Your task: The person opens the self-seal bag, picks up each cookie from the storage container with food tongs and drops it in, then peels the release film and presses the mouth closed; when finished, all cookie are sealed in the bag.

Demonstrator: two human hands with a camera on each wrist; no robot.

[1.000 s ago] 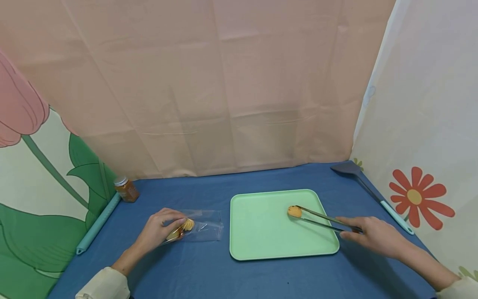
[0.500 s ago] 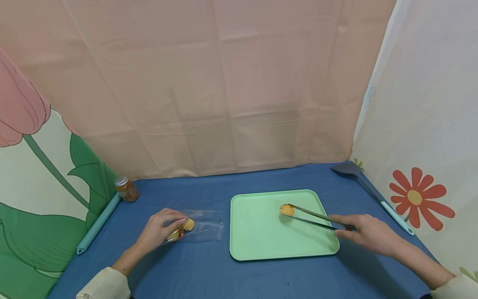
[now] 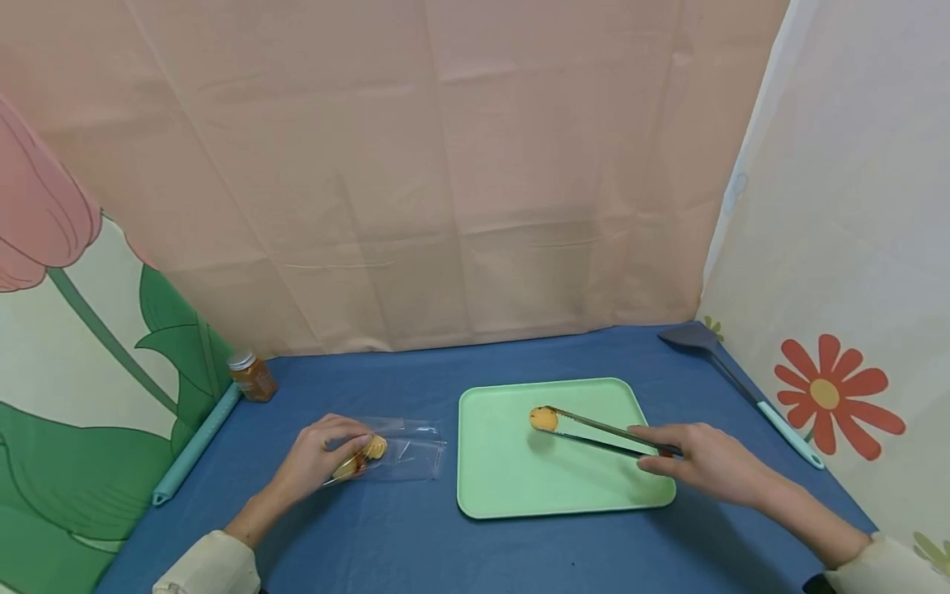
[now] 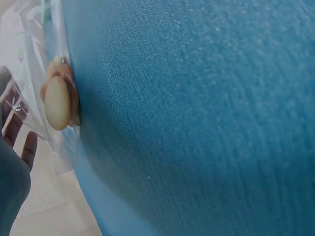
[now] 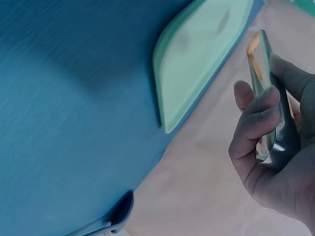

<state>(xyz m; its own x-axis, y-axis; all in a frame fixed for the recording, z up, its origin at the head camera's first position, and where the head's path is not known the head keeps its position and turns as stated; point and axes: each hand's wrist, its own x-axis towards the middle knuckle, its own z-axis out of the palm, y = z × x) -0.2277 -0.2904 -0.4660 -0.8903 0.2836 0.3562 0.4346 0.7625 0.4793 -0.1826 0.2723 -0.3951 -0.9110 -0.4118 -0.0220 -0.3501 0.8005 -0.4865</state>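
My left hand (image 3: 319, 454) grips the near-left end of a clear plastic bag (image 3: 416, 462) lying on the blue cloth. Several small round cookies (image 4: 58, 103) show through the film, close to the fingers. In the head view my right hand (image 3: 708, 464) holds metal tongs (image 3: 612, 431) by the sides, thumb and fingers wrapped around them. One round golden cookie (image 3: 543, 418) is caught between the tong tips, above the light green tray (image 3: 512, 487), with a shadow beneath it. The right wrist view shows the tongs (image 5: 283, 132) within the curled fingers.
A spatula (image 3: 731, 375) with a pale blue handle lies along the right edge. At the back left stands a brown jar (image 3: 254, 379) with a silver lid, beside a rolled teal mat (image 3: 196, 445). Fabric walls close in the back and both sides.
My right hand has carried the tongs and cookie leftward over the tray. The left hand and the bag have stayed almost still.
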